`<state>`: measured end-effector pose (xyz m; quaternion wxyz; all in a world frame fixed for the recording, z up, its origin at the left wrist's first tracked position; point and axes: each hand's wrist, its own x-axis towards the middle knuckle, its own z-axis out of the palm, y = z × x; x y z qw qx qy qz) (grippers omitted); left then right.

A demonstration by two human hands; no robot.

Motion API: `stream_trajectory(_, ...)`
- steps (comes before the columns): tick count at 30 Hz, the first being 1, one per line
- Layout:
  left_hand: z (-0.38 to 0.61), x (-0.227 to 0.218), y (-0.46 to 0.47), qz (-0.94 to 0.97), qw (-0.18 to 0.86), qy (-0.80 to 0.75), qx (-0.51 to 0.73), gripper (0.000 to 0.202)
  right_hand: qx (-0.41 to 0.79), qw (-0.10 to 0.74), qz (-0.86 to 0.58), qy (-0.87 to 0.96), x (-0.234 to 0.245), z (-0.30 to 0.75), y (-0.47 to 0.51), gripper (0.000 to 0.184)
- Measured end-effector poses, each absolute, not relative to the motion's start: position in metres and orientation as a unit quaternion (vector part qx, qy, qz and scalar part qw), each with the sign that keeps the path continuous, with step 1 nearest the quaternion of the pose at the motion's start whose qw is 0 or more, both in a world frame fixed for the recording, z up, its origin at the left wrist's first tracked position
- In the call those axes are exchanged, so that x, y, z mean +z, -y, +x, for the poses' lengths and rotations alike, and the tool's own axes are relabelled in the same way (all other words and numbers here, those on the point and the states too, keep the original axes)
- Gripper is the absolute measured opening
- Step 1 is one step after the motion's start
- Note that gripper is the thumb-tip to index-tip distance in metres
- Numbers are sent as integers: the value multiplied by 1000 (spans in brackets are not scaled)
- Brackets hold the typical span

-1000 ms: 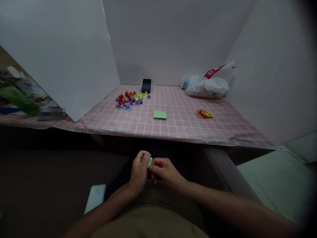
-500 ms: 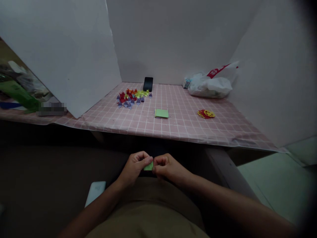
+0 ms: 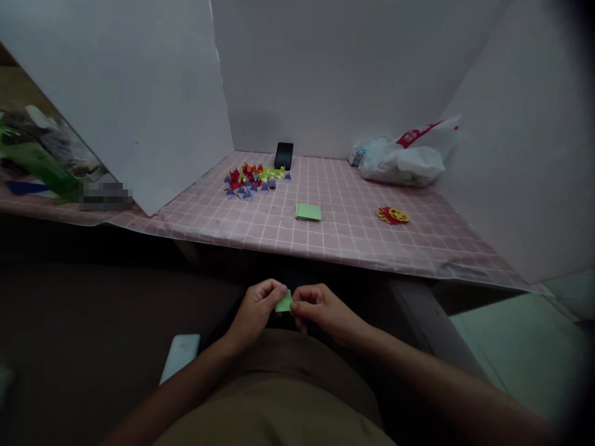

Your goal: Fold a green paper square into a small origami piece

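Note:
Below the table's front edge, over my lap, my left hand (image 3: 256, 308) and my right hand (image 3: 318, 307) pinch a small folded green paper (image 3: 283, 302) between them. Fingers of both hands are curled closed on it. On the pink checked tablecloth (image 3: 344, 229) lies a stack of green paper squares (image 3: 308, 212). A cluster of several small folded paper pieces (image 3: 253, 179) in red, orange, yellow and purple sits further back on the left.
A black phone (image 3: 284, 155) leans against the back wall. A white plastic bag (image 3: 402, 161) lies at the back right, a red and yellow paper shape (image 3: 393, 215) in front of it. White boards wall the table. A white device (image 3: 180, 356) rests by my left forearm.
The green paper has turned from upright between my fingers to lying flatter, and both hands have shifted slightly right and up. The view has drifted to the left.

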<state>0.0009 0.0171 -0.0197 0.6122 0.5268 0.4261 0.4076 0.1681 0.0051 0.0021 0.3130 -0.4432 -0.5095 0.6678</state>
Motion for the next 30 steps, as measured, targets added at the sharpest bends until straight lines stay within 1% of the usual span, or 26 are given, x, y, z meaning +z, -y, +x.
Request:
stream_trajectory(3,1,-21,-17,528,612,-430,402,29,652,322,-453,515,3,168,-6,14)
stream_trajectory(10,0,-20,-18,549,592,-449,382,33,671,324,-428,512,-1,168,-5,20)
stream_trajectory(14,0,-19,-17,529,616,-446,376,35,681,336,-432,487,-7,166,-5,25)
stream_trajectory(19,-2,-19,-17,523,644,-439,346,37,668,371,-442,470,-8,166,-5,30)
stream_trajectory(24,-3,-18,-15,561,578,-458,375,39,673,389,-432,457,-6,166,-5,32)
stream_trajectory(26,-3,-17,-14,569,571,-455,378,40,676,391,-430,453,-6,166,-5,33)
stream_trajectory(30,-4,-14,-16,560,609,-434,356,34,683,368,-426,466,-7,167,-5,33)
